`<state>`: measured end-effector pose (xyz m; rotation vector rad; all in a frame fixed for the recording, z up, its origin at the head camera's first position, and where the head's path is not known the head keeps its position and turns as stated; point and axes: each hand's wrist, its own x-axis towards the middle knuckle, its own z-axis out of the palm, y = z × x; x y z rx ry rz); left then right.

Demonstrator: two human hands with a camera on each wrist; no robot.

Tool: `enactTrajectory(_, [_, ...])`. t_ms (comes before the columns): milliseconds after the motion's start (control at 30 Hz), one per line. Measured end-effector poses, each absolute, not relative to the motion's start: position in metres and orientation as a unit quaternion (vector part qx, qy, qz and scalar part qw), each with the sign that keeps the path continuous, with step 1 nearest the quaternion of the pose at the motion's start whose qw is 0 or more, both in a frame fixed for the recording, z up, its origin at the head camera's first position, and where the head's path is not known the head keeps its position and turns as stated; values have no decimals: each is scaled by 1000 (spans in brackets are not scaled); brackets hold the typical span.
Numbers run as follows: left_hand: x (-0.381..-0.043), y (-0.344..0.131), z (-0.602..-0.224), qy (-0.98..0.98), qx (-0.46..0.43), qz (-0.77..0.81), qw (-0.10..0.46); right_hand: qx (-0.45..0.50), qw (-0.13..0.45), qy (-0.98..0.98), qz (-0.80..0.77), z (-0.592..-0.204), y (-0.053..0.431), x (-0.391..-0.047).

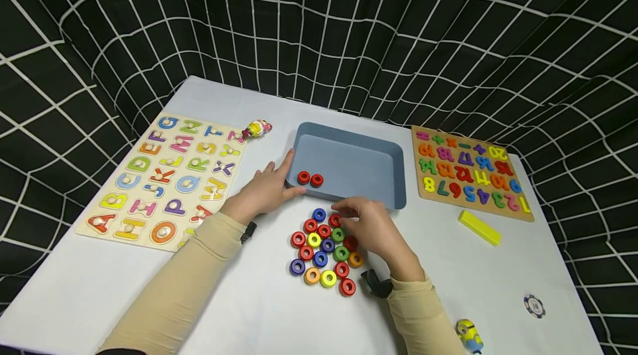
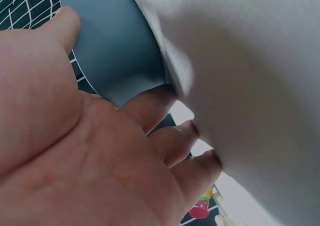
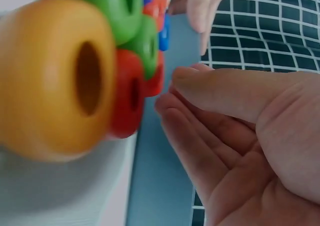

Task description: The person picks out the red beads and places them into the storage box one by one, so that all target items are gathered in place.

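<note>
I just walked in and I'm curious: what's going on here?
A person's left hand rests against the left end of a blue-grey tray holding two red rings. The right hand is at the cluster of coloured rings in front of the tray, fingertips by a red ring; whether it grips that ring is unclear.

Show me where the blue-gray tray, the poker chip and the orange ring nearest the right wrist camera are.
Blue-gray tray (image 1: 349,160), head view: bare middle of its floor.
Poker chip (image 1: 535,306), head view: center of its face.
Orange ring (image 3: 50,81), right wrist view: its body, left of the hole.
</note>
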<state>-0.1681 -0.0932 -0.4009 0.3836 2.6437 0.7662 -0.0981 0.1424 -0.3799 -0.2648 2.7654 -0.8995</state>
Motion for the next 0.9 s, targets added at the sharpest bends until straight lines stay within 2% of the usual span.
enactTrajectory(133, [-169, -93, -403, 936, 135, 270, 179, -81, 131, 943, -295, -387, 144, -97])
enactTrajectory(567, [-170, -93, -404, 935, 136, 273, 181, -94, 135, 948, -272, -391, 141, -99])
enactTrajectory(733, [-170, -93, -404, 935, 133, 273, 183, -119, 127, 947, -272, -384, 139, -99])
enactTrajectory(900, [-171, -93, -405, 935, 132, 272, 183, -150, 89, 937, -304, -373, 140, -108])
